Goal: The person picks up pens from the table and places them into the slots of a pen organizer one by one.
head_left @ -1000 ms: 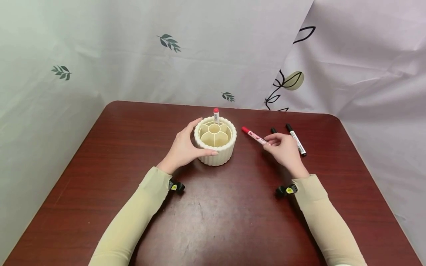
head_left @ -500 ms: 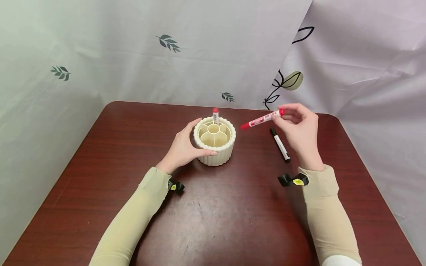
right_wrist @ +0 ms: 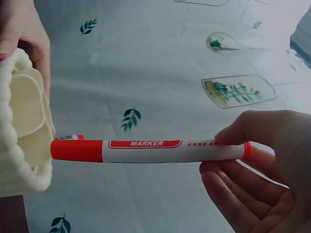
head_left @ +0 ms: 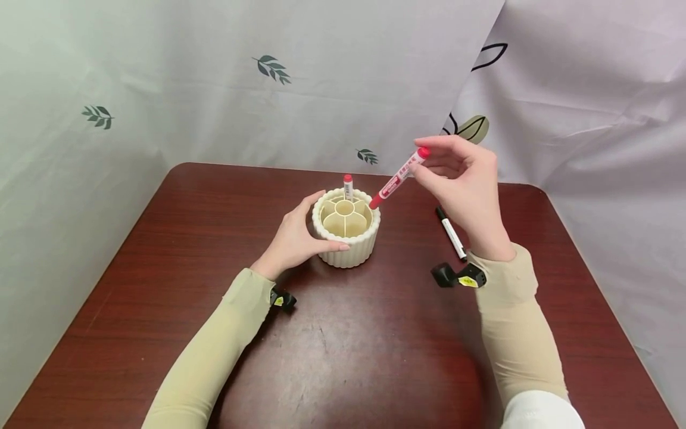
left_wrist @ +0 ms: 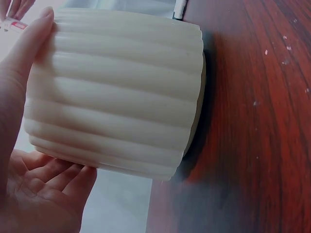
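Note:
A cream, ribbed pen holder (head_left: 354, 253) with petal-shaped compartments stands upright on the table. My left hand (head_left: 292, 241) holds it from the left, the thumb across its near side and the fingers around the far side; the left wrist view shows its fluted wall (left_wrist: 116, 92) between thumb and fingers. A red-capped marker (head_left: 348, 186) stands in a rear compartment. My right hand (head_left: 466, 187) pinches a second red marker (right_wrist: 146, 151) near its end between thumb and fingers. That marker slants down to the left, its red cap over the holder's right rim in the head view.
A black-capped white marker (head_left: 452, 235) lies on the dark red wooden table (head_left: 321, 351) beneath the right hand. Black wrist cameras sit at both cuffs. A pale curtain (head_left: 214, 77) with leaf prints hangs behind the table's back edge.
My right hand has lifted the red marker off the table, then carried it left and tilted it down toward the pen holder. The left hand and holder have stayed in place.

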The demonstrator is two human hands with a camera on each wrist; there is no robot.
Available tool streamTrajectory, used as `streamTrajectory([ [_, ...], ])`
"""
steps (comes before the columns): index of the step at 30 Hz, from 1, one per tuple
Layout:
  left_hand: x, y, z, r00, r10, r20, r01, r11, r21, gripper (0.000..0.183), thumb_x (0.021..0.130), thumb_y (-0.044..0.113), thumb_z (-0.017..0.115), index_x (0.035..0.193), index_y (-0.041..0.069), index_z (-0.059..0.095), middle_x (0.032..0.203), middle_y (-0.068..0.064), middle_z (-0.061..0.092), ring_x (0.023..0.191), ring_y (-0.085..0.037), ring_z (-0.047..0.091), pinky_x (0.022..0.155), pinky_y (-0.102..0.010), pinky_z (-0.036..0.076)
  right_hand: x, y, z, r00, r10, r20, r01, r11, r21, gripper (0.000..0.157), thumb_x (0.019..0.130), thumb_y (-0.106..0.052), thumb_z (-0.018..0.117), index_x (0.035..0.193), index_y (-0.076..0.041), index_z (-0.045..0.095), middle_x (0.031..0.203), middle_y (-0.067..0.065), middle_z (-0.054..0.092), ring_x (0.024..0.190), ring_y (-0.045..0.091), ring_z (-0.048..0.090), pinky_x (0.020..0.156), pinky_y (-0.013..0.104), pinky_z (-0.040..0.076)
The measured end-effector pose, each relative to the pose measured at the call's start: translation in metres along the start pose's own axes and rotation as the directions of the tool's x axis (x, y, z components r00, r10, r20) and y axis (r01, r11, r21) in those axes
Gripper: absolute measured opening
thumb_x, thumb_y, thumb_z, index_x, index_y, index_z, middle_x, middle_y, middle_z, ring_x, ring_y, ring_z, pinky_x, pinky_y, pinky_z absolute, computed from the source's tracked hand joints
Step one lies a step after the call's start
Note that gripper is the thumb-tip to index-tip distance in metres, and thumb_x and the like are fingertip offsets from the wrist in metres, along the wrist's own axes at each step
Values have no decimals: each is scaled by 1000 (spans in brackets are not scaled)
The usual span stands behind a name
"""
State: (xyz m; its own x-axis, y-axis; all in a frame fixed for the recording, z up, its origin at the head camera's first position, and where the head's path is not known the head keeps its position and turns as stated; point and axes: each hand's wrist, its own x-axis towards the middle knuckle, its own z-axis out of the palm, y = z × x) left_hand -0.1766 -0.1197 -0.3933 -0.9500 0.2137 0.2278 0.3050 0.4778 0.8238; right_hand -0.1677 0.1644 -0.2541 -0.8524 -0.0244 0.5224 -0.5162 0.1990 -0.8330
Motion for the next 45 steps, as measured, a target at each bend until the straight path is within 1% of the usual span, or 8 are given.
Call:
streamTrajectory([
  [5, 1, -1, 0, 1000, 13, 7, -13, 1000, -21, 119, 58, 57, 96, 155, 17, 40, 143, 3, 54, 125, -14, 52, 105, -41, 44, 1, 11, 14, 992, 6, 125, 6, 996, -92, 27, 85, -2, 80, 111, -8, 78, 96, 7, 73, 82, 21, 70, 78, 30, 59],
  [10, 0, 0, -1, 1000, 11, 9, -11, 1000, -17, 119, 58, 58, 96, 155, 19, 40, 143, 3, 53, 126, -13, 52, 105, -39, 43, -4, 35, 30, 966, 27, 256, 20, 984, -179, 27, 86, -2, 77, 111, -11, 78, 98, 2, 74, 82, 15, 70, 76, 30, 60],
  [16, 1, -1, -1, 1000, 22, 8, -22, 1000, -19, 119, 58, 59, 95, 155, 17, 40, 143, 3, 54, 125, -13, 53, 105, -40, 44, -12, 56, 42, 947, 73, 314, -7, 979, -206, 21, 88, -6, 77, 108, -8, 77, 95, 2, 75, 80, 14, 71, 74, 33, 60],
  [24, 0, -2, -1, 1000, 22, 6, -22, 1000, -16, 117, 59, 59, 95, 155, 22, 40, 143, 4, 54, 125, -14, 52, 104, -41, 44, -12, 69, 44, 936, 131, 328, -47, 967, -252, 20, 89, -12, 80, 108, -6, 78, 90, 2, 75, 77, 14, 72, 71, 31, 60],
  [29, 0, -2, -1, 1000, 13, 11, -13, 1000, -19, 118, 59, 57, 96, 156, 19, 39, 145, 3, 53, 127, -14, 51, 105, -41, 43, -12, 71, 41, 947, 138, 291, -66, 967, -245, 30, 90, -18, 81, 118, -9, 75, 104, 3, 75, 91, 14, 72, 82, 32, 59],
  [33, 0, -2, -1, 1000, 4, 16, -4, 1000, -20, 118, 59, 57, 95, 156, 22, 38, 147, 4, 50, 129, -12, 49, 107, -40, 42, -15, 66, 36, 948, 166, 270, -107, 970, -220, 36, 90, -21, 81, 123, -10, 73, 117, 5, 73, 100, 17, 71, 89, 34, 57],
  [40, -5, -8, -4, 999, 42, 18, -41, 999, -36, 120, 61, 56, 95, 159, 25, 33, 148, 5, 48, 133, -13, 46, 109, -44, 39, -25, 72, 12, 953, 202, 228, -140, 955, -260, 39, 90, -35, 81, 124, -18, 73, 120, -2, 71, 101, 13, 70, 88, 33, 58],
  [45, -6, -8, -13, 998, 68, -3, -68, 998, -17, 115, 64, 48, 97, 158, 25, 35, 137, 2, 57, 131, -17, 49, 110, -46, 38, -34, 76, -9, 953, 247, 174, -187, 935, -302, 37, 91, -34, 80, 125, -21, 73, 122, -1, 70, 103, 15, 70, 89, 32, 57],
])
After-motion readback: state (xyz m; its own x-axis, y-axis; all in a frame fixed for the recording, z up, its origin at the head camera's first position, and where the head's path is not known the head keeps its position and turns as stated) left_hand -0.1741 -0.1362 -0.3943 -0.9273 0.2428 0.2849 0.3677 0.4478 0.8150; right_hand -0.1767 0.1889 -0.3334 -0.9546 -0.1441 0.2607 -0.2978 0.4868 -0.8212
